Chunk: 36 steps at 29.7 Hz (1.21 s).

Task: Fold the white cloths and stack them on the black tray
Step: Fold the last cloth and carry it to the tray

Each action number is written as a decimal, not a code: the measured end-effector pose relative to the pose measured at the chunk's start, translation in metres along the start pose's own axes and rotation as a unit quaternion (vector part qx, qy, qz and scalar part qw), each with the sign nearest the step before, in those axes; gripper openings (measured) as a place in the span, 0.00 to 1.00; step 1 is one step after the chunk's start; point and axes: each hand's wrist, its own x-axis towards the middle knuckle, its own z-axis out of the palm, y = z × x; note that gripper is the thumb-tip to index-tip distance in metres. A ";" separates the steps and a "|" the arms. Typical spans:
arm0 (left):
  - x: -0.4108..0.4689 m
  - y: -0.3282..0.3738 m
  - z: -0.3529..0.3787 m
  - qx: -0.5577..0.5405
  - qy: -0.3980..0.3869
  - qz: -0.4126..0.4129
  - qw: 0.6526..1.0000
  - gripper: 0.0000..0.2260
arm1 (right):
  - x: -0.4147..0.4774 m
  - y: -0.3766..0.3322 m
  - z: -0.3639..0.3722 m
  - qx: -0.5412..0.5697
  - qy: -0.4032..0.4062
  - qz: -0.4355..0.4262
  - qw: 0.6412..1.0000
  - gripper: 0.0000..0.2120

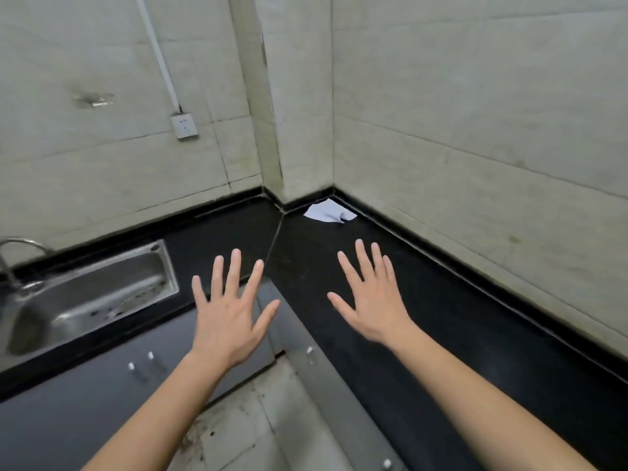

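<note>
We are holding our left hand [231, 317] and right hand [373, 304] empty, fingers spread, by the black countertop [441, 317]; 1 white cloth [329, 212] is lying ahead in the far corner, well apart, its long axis running left to right; the right hand is hovering nearer; no black tray is showing.

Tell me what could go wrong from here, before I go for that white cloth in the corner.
The white cloth lies deep in the countertop corner, past the open left hand and right hand, so the reach may be awkward. No black tray is in view, so where to stack is unclear.
</note>
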 end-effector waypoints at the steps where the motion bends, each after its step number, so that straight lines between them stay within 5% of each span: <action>1: 0.013 -0.014 0.007 0.000 -0.002 -0.005 1.000 0.33 | 0.018 -0.008 0.008 0.003 -0.004 -0.003 1.000 0.37; 20: 0.351 -0.062 0.155 0.002 -0.068 0.085 0.994 0.28 | 0.342 0.055 0.128 0.033 -0.023 0.073 0.996 0.36; 28: 0.454 -0.067 0.239 -0.021 -0.191 0.101 0.976 0.31 | 0.410 0.075 0.196 0.094 -0.141 0.158 0.973 0.36; 36: 0.579 -0.058 0.359 -0.026 -0.282 0.222 0.933 0.29 | 0.490 0.089 0.284 0.102 -0.226 0.248 0.936 0.33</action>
